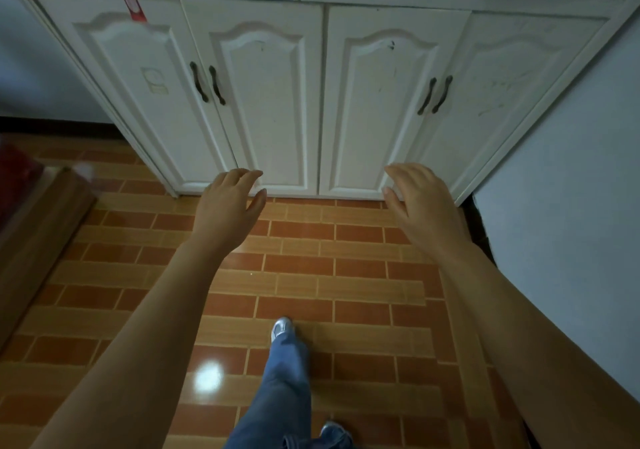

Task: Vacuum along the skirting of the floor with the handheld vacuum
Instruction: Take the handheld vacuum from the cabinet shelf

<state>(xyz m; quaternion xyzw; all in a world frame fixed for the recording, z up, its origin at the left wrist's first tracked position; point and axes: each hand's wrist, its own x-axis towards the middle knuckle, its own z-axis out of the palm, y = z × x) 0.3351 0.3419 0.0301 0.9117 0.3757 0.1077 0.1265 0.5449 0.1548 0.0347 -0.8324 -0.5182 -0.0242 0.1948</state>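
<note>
Orange brick-pattern floor (304, 275), white cabinet (311, 102) ahead, bluish wall (571, 206) right

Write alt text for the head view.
Two bare, empty hands, left hand and right hand, reach out open above a brick-pattern tiled floor toward a white four-door cabinet. No vacuum is visible; a jeans leg steps forward below.

Empty left hand (231, 202) and right hand (420, 202) reach toward white cabinet (277, 102).
</note>
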